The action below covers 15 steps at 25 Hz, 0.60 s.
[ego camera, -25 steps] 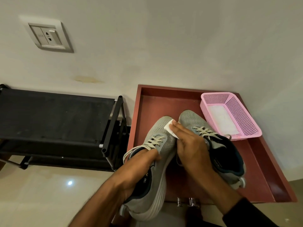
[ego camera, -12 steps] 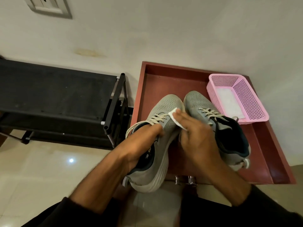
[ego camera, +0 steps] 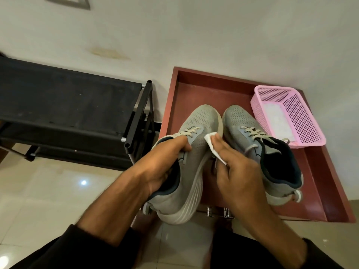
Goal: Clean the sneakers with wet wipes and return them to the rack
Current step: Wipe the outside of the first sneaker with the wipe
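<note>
Two grey mesh sneakers with pale laces are in front of me. My left hand (ego camera: pixel 165 166) grips the left sneaker (ego camera: pixel 194 152) by its tongue and collar, tilted with its white sole turned right. My right hand (ego camera: pixel 237 175) presses a white wet wipe (ego camera: pixel 212 144) against that sneaker's right side with straight fingers, thumb behind the wipe. The right sneaker (ego camera: pixel 260 152) stands upright on the red-brown tray table (ego camera: pixel 318 191), partly hidden by my right hand. The black shoe rack (ego camera: pixel 64 105) stands to the left.
A pink mesh basket (ego camera: pixel 303 121) with white wipes inside sits at the table's back right. The white wall is close behind. Pale glossy floor tiles (ego camera: pixel 48 200) lie in front of the rack. Two metal knobs (ego camera: pixel 217 211) show under the table's front edge.
My right hand with the wipe has slid back from the left sneaker's toe area to its side near the laces. The view has tilted down a little.
</note>
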Available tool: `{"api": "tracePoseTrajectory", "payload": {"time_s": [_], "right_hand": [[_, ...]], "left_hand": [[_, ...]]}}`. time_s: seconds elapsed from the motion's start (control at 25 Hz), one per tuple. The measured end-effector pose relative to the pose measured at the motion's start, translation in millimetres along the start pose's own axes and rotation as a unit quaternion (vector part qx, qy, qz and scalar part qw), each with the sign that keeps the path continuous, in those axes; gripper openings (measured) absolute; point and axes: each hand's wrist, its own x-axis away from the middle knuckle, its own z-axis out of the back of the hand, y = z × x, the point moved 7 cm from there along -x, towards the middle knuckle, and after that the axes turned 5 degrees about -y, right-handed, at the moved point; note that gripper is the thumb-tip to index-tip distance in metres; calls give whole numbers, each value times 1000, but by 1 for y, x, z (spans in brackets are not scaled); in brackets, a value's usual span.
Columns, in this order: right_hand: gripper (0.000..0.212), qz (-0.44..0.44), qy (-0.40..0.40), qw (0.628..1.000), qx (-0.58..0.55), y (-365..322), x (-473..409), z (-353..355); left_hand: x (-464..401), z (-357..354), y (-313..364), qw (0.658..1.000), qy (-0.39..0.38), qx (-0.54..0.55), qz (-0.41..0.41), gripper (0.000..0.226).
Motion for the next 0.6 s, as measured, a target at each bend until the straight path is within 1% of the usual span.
{"api": "tracePoseTrajectory", "payload": {"time_s": [0.08,0.2,0.32,0.4,0.44,0.48,0.52,0.56,0.6], "right_hand": [[51,-3,10,1000,16,6,-19,1],[47,-40,18,998,44,17,-65,4],[46,-18,14,999,46,0,-48,5],[45,11,-15,1000,8,-10,-15,4],[44,12,-27,999,-25,-12,-6,6],[44,-7,-23,998,-66,-9,-7,12],[44,-29,10,994,-105,1,-17,22],[42,-45,54,991,-118,8,-31,33],[39,-46,96,989,-100,12,-46,41]], "left_hand": [[-2,2,0,999,2,41,-3,16],[-4,4,2,998,7,66,-8,21],[-5,7,5,995,-3,101,-14,23],[-6,9,7,990,-15,140,-15,25],[-7,11,8,988,-17,152,-18,26],[-7,12,9,987,-21,160,-18,27],[-8,11,9,987,-23,158,-16,28],[-8,11,9,987,-20,161,-13,28],[-8,12,8,986,-16,163,-12,29]]}}
